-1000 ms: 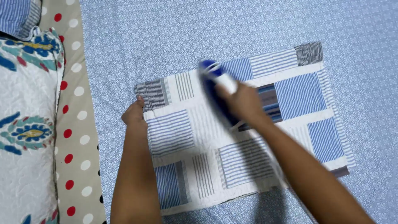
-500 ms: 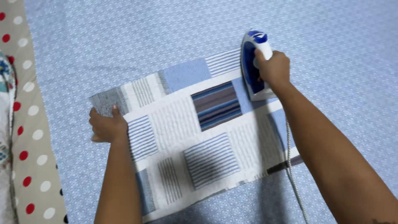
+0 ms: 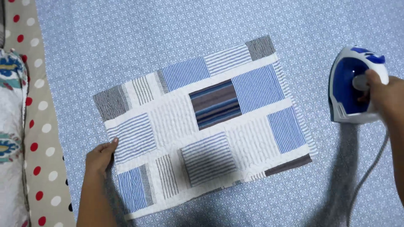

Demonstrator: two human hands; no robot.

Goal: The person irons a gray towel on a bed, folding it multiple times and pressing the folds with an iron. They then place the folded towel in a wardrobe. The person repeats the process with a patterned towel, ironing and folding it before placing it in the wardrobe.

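Observation:
A rectangular patchwork cloth [image 3: 202, 126] of blue, grey and white striped squares lies flat and slightly tilted on a blue patterned sheet [image 3: 168, 38]. My left hand [image 3: 100, 156] rests on the cloth's left edge, fingers pressing it down. My right hand [image 3: 385, 96] grips the handle of a blue and white iron [image 3: 351, 86], which stands off the cloth to its right on the sheet. The iron's cord [image 3: 366, 176] trails down toward the bottom edge.
A beige strip with red and white dots [image 3: 40, 126] runs down the left side. A white quilted cover with a teal floral print [image 3: 10, 134] lies at the far left edge. The blue sheet spreads around the cloth on all sides.
My right hand has carried the iron off the cloth's upper right part to the sheet on the right. My left hand stays on the cloth's left edge, lower down now.

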